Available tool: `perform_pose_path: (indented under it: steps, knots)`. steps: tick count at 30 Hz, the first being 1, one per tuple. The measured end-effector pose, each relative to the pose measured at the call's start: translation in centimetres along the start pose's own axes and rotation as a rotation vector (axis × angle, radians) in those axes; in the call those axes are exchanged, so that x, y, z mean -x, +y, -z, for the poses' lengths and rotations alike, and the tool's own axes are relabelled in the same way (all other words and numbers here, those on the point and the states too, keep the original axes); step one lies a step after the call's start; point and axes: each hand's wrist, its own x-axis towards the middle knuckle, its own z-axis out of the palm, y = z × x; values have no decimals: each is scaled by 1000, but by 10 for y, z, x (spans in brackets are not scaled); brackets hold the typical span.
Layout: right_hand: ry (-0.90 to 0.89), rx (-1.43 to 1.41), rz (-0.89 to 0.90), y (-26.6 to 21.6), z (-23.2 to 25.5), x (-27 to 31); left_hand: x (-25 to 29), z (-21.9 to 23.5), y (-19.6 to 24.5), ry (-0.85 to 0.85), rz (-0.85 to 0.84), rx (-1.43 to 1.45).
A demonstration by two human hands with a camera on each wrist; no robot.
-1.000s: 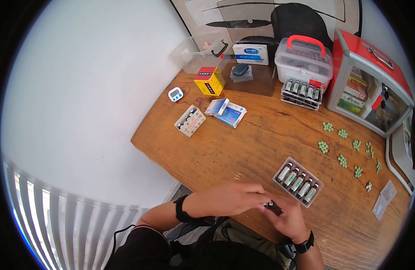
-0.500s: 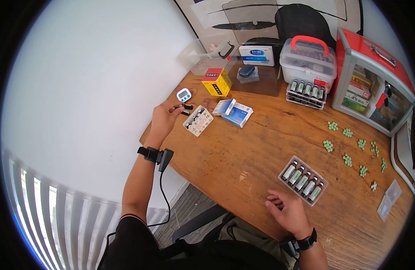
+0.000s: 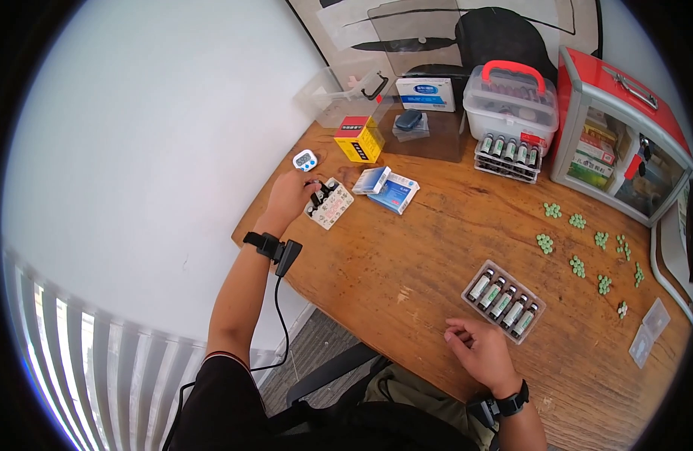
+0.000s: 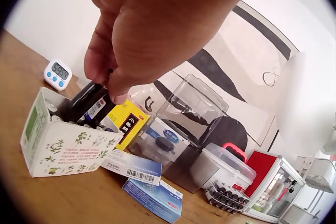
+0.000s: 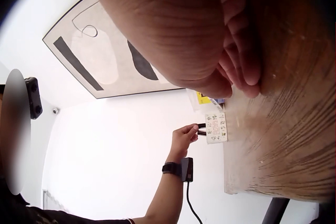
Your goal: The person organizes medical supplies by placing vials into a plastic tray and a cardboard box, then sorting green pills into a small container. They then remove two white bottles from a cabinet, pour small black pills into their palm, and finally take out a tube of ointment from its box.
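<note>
My left hand [image 3: 288, 197] is over a small white printed carton [image 3: 333, 213] at the table's left side. Its thumb and fingertips pinch dark little bottles [image 4: 88, 103], which point down into the carton's open top in the left wrist view. Other capped bottles stand inside the carton, partly hidden by the hand. Near the front edge, my right hand [image 3: 483, 355] rests on the table with loosely bent fingers and holds nothing. Just beyond it lies a clear plastic tray [image 3: 490, 319] with a row of labelled brown vials [image 3: 502, 301].
A white timer [image 3: 305, 160], a yellow box [image 3: 359, 140] and blue-white medicine boxes [image 3: 394, 192] surround the carton. At the back stand a red-handled clear case [image 3: 510, 105] and a red-topped cabinet [image 3: 624, 135]. Small piles of green tablets [image 3: 578, 266] lie on the right.
Both hands were together by the tray; then my left hand went across to the carton with dark bottles and has now lowered them to its opening. My right hand stayed near the tray.
</note>
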Motion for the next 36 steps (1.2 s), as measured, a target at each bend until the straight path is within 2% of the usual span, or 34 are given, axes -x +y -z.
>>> perform_pose_path:
  steps: [2, 4, 10, 17, 20, 22, 23, 24, 25, 26, 27, 28, 29, 30, 31, 32, 35, 36]
  knots:
    - [-9, -8, -14, -1, 1, 0, -3, 0, 8, -15, 7, -19]
    - [-5, -4, -10, -1, 1, 0, -3, 5, 21, -174, 78, -3]
    - [10, -11, 4, 4, -1, 1, -5, -21, -11, -94, 42, -44]
    - [33, 4, 29, 5, -3, 2, 16, -16, 0, -130, 112, -88]
    - [40, 19, 55, 5, -2, 3, 29, -13, 6, -74, 114, -114]
    - [18, 48, 58, 7, -5, 0, 41, -12, 15, 42, 174, -145]
    - [1, 82, 53, 9, -4, 1, 49, -11, 20, 129, 51, -93]
    - [-5, 113, 97, 10, -3, 1, 55, -16, 29, 76, 154, 11]
    - [-8, 152, 123, 11, -4, -1, 65, -18, 49, 91, 133, 158]
    - [49, 127, 195, 20, -9, -1, 73, -13, 87, 6, 203, 163]
    - [78, 157, 226, 22, -14, -2, 76, -23, 94, -14, 54, 276]
    - [78, 187, 248, 23, -14, 0, 87, -30, 115, -90, 21, 329]
    - [146, 205, 332, 27, -16, 2, 95, -36, 138, -163, -17, 379]
    - [189, 185, 339, 22, -14, 5, 100, -43, 161, -210, -64, 462]
    - [226, 160, 374, 18, -10, 8, 106, -47, 179, -247, -187, 470]
    - [253, 208, 343, 13, -4, 11, 107, -50, 193, -265, -302, 461]
    - [339, 119, 324, 0, 9, 13, 108, -52, 230, -360, -440, 441]
    - [437, 59, 280, -4, 16, 18, 108, -54, 236, -361, -449, 454]
